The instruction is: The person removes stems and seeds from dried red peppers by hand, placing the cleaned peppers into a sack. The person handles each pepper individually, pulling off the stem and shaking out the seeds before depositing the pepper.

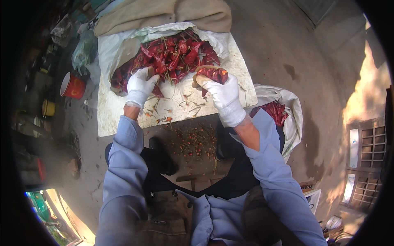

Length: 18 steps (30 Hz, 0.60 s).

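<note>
Dried red chili peppers spill from the mouth of a white woven sack onto a pale, worn board. My left hand, in a white knit glove, is at the left front edge of the pile, thumb and fingers near a pepper; whether it grips one is unclear. Gloved too, my right hand holds several dried peppers in its curled fingers over the board's right part. Cut-off pepper stems lie scattered on the board between my hands.
More stems and orange bits litter the floor between my feet. At my right stands an open white sack with red peppers. Left of the board are a red bucket, a yellow container and a greenish plastic bag.
</note>
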### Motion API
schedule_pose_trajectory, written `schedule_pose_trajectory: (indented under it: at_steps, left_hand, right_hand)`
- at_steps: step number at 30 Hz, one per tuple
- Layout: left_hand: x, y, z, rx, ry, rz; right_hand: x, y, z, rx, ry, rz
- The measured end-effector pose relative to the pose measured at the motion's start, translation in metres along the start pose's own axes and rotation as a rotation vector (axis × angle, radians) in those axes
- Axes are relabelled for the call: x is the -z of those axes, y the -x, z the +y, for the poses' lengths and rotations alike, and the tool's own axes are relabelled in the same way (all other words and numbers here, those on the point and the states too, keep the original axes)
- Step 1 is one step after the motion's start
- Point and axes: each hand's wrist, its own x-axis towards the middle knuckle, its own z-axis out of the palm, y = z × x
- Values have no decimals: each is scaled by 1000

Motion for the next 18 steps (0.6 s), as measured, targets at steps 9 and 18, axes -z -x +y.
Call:
schedule_pose_trajectory:
  at_steps: [9, 18]
  left_hand:
    - [-40, -20, 8, -131, -397, -102]
    - [-33, -14, 0, -76, -370, -87]
  right_hand:
    - [-2, 3, -1, -44, -23, -11]
    - [-1, 3, 1, -44, 16, 26]
